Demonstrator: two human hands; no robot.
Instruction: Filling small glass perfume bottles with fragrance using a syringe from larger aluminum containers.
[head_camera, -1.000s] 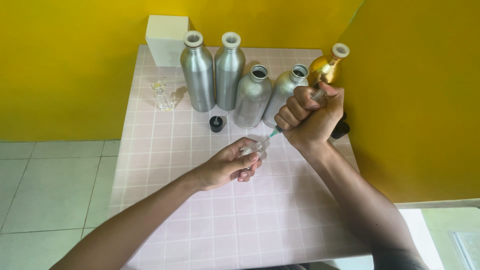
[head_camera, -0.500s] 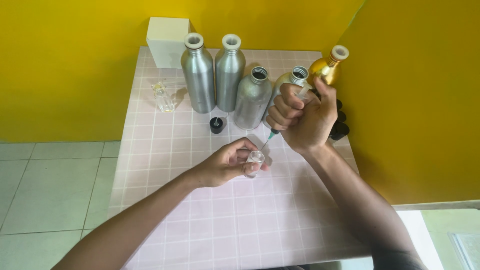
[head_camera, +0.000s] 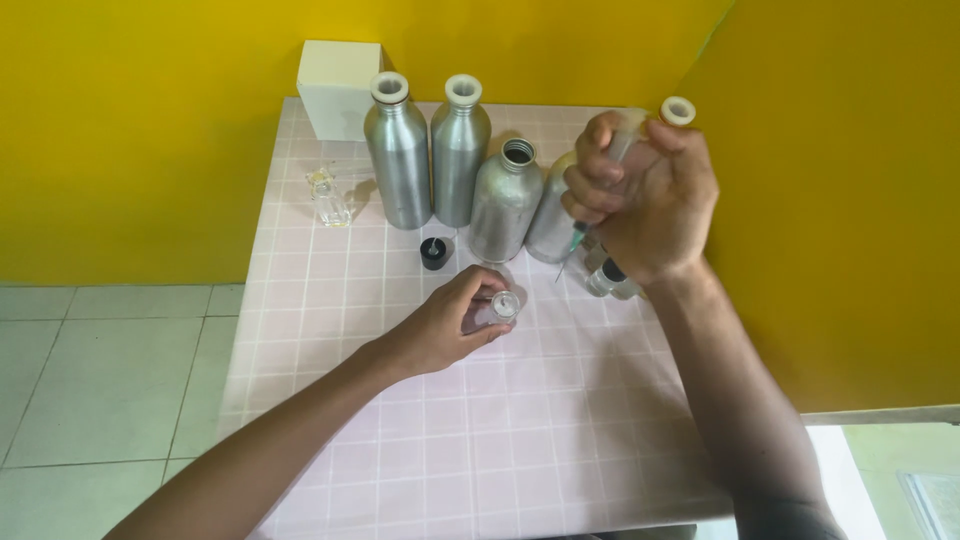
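Note:
My left hand (head_camera: 447, 322) rests on the pink tiled table (head_camera: 480, 440) and grips a small clear glass bottle (head_camera: 499, 307) with an open silver neck. My right hand (head_camera: 645, 195) is raised above and to the right of it, closed around a syringe (head_camera: 585, 232) whose needle points down toward the table, a short way clear of the small bottle. Behind stand several tall aluminium bottles (head_camera: 398, 160), two with white stoppers, one (head_camera: 505, 200) open at the top. My right hand hides most of the fourth bottle and a gold one with a white stopper (head_camera: 678, 110).
A small black cap (head_camera: 434, 252) lies in front of the aluminium bottles. A little clear glass bottle (head_camera: 328, 197) stands at the table's left side, a white box (head_camera: 338, 76) at the back left corner. Another small glass bottle (head_camera: 608, 278) sits below my right hand. Yellow walls close in behind and right.
My right hand has lifted the syringe up and to the right, pulling the needle away from the small bottle. My left hand has stayed on the bottle.

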